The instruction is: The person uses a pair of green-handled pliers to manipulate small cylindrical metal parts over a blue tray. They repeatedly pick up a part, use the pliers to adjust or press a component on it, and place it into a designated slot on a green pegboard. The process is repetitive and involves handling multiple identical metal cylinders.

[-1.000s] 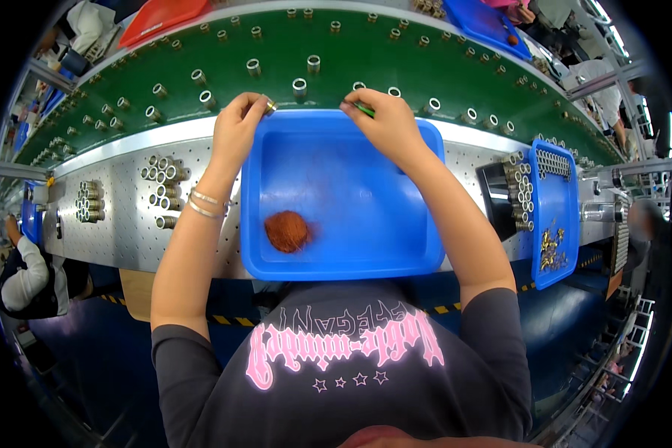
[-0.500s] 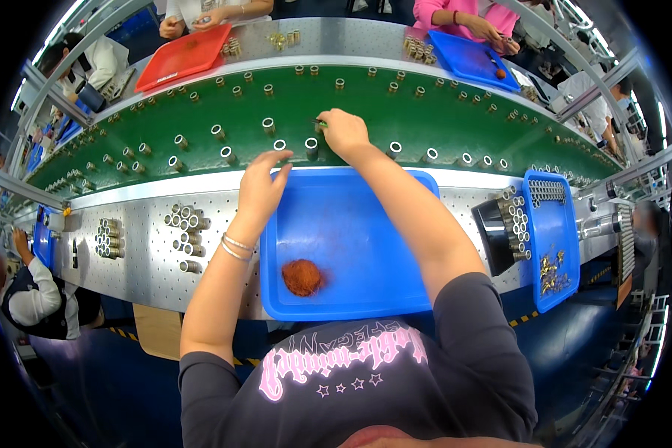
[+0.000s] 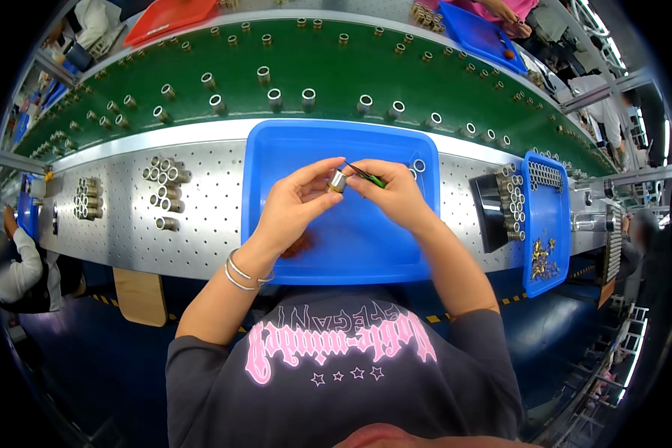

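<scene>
Over the blue tray [image 3: 336, 278], my left hand [image 3: 291, 209] pinches a short metal sleeve [image 3: 337, 181] between thumb and fingers, tilted. My right hand [image 3: 399, 198] is closed on slim black-and-green tweezers [image 3: 371, 177]; its fingertips meet the sleeve's side. The tweezers' tips are close to the sleeve's upper end, and I cannot tell whether they enter it. A rust-coloured fibre ball [image 3: 299, 245] lies in the tray, partly hidden by my left hand. Metal rings or sleeves [image 3: 419, 166] show in the tray beyond my right hand.
A green conveyor belt [image 3: 239, 56] with standing sleeves runs beyond the tray. Grouped sleeves [image 3: 164, 175] stand on the perforated metal table [image 3: 209, 224] at left. At right are a black holder [image 3: 489, 213] and a smaller blue tray [image 3: 534, 231] with brass-coloured bits. Co-workers sit across.
Both hands have come back from the belt to above the tray, and the left now holds a sleeve. The head view has shifted, so the tray appears higher.
</scene>
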Available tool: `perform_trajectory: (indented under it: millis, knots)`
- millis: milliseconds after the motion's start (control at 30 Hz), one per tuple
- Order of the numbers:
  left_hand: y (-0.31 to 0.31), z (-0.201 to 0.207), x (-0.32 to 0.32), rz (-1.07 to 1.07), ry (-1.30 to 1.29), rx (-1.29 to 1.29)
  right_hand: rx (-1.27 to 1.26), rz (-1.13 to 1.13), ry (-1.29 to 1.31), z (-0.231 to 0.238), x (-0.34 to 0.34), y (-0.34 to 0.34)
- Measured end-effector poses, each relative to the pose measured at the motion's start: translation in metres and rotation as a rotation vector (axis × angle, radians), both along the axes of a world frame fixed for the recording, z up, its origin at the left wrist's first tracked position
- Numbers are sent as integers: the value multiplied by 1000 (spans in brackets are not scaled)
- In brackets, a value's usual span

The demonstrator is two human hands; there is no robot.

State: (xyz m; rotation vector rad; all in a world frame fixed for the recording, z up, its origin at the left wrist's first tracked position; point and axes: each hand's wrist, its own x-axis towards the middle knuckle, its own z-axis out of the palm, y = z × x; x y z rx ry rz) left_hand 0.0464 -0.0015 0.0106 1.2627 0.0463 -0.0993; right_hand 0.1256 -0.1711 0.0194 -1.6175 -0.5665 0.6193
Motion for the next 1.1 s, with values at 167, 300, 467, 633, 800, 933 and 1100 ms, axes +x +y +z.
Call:
perform_trajectory:
  millis: [167,300,467,633,800,933,1100]
  knots:
    - [-5,1,-9,54,-14,60,8,-147,-279,2,-18,1]
    - [-7,5,-14,86,-165,511,-148,-178,-738,14,-30,7]
    - [-12,-3,-21,144,-116,270,-124,-99,-701,12,-41,13]
    - [2,-1,-26,87,126,-292,-49,-88,-142,18,-42,-6]
    - [1,1,-27,54,183,-350,-76,-103,-150,14,-49,-18]
    - [-4,1,-29,49,30,-89,-172,-207,-481,21,-45,-17]
    - [-17,8,-34,22,-70,222,-221,-183,-413,27,-40,-10]
